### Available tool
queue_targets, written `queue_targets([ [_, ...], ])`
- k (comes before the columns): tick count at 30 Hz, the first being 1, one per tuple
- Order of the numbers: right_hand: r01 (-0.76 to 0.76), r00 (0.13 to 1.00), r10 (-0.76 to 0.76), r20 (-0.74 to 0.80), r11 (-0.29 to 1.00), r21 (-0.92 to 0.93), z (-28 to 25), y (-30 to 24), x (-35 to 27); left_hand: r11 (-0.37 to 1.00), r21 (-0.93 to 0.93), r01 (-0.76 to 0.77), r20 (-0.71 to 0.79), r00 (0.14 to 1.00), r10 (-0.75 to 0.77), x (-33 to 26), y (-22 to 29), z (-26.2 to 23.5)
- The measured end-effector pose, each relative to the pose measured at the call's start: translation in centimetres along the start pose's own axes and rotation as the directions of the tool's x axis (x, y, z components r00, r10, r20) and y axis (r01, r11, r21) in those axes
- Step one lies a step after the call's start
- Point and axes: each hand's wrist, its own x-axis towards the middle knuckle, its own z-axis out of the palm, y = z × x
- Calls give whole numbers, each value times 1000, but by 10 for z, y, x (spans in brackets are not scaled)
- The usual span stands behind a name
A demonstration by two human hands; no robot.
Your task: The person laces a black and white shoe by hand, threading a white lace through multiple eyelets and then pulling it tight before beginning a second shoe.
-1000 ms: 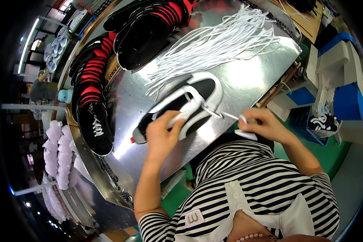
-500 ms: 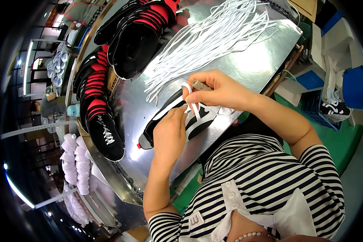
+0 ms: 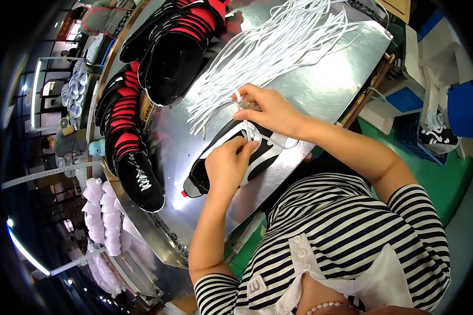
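1. Fingers of the right hand [image 3: 268,111] pinch a white lace [image 3: 237,95] between thumb and forefinger, just above the shoe [image 3: 263,158] in the centre of the frame.
2. Left thumb and forefinger close on the shoe at its lacing; whether they also nip a strand, I cannot tell. This left hand [image 3: 226,165] is the nearer, touching the shoe.
3. From the right fingertips the shoe lies downward in the frame, its long axis slanting from the red-tabbed end at lower left toward upper right.
4. Right forearm crosses from the right, palm turned down; left forearm rises from the lower edge.
5. Beneath is the metal table [image 3: 328,79], with loose laces [image 3: 278,44] at upper centre.
6. Black-and-red uppers [image 3: 125,118] stack at upper left.
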Motion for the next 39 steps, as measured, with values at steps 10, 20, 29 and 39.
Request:
queue_targets([
  [10, -153, 974, 185, 133, 963, -223, -14, -10, -82, 967, -204, 152, 82, 987, -138, 15, -12, 13],
  [20, 2, 983, 93, 159, 855, -518, -14, -9, -72, 929, -370, 4, 84, 996, 29, 7, -18, 16],
  [29, 144, 989, -83, 120, 686, -713, 30, 8, -74, 937, -43, -346, -136, 931, 338, -13, 2, 27],
  [39, -152, 988, 145, -48, 898, -413, -57, -58, -91, 821, 332, -463, -387, 727, 567, -52, -33, 18],
])
